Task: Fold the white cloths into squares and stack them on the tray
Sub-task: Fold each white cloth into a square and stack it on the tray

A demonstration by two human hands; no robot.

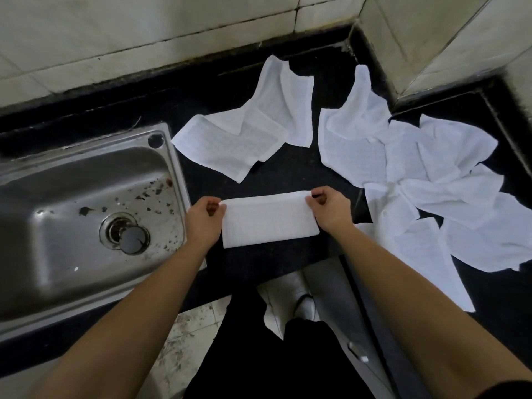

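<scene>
A white cloth folded into a long rectangle (269, 220) lies on the black counter (290, 174) near its front edge. My left hand (203, 217) pinches its upper left corner. My right hand (328, 207) pinches its upper right corner. Behind it, a loose white cloth (247, 131) lies rumpled and partly folded over itself. To the right, several unfolded white cloths (431, 180) lie in an overlapping heap, one hanging over the counter's front edge. No tray is in view.
A steel sink (72, 214) with a drain plug and dark specks is set into the counter at the left, close to my left hand. Tiled walls (172, 21) close off the back and right corner. Below the counter edge are my legs and the floor.
</scene>
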